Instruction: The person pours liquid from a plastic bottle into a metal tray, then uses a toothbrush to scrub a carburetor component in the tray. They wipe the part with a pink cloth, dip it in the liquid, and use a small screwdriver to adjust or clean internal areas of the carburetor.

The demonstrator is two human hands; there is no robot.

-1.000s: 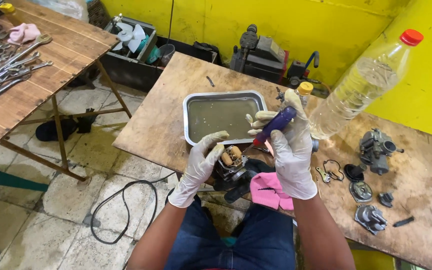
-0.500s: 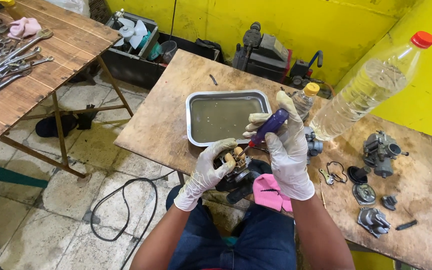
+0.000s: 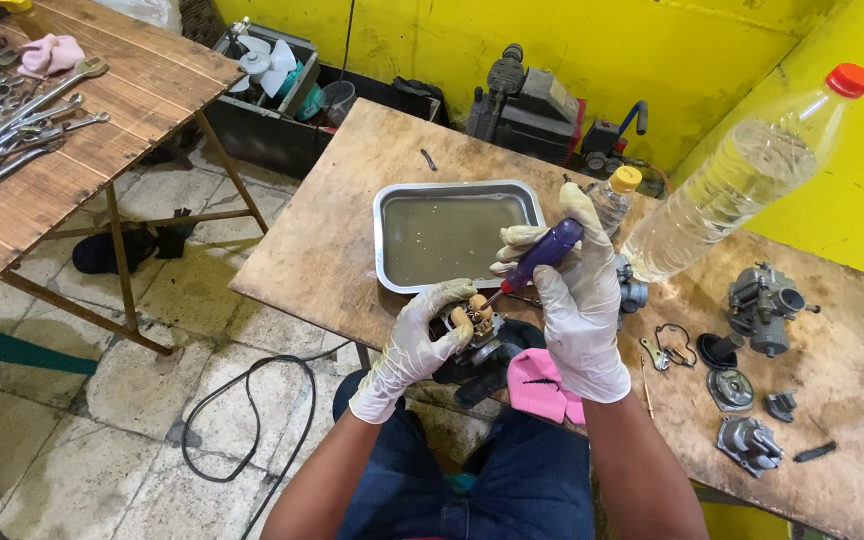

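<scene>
Both hands wear pale latex gloves. My left hand (image 3: 414, 345) grips a small dark carburetor body (image 3: 480, 345) with tan floats on top, held over my lap at the table's near edge. My right hand (image 3: 577, 300) holds a screwdriver with a purple handle (image 3: 544, 253), its tip pointing down onto the top of the carburetor. A pink cloth (image 3: 542, 388) lies just under my right wrist.
A metal tray (image 3: 390, 208) of murky liquid sits on the wooden table (image 3: 352, 200) behind my hands. A big clear bottle with a red cap (image 3: 742, 175), a smaller yellow-capped bottle (image 3: 614, 195) and several carburetor parts (image 3: 760, 305) lie right. Wrenches (image 3: 12, 120) cover the left bench. A black cable (image 3: 252, 420) loops on the floor.
Hands, carburetor and screwdriver stay in nearly the same pose; only the view has shifted slightly.
</scene>
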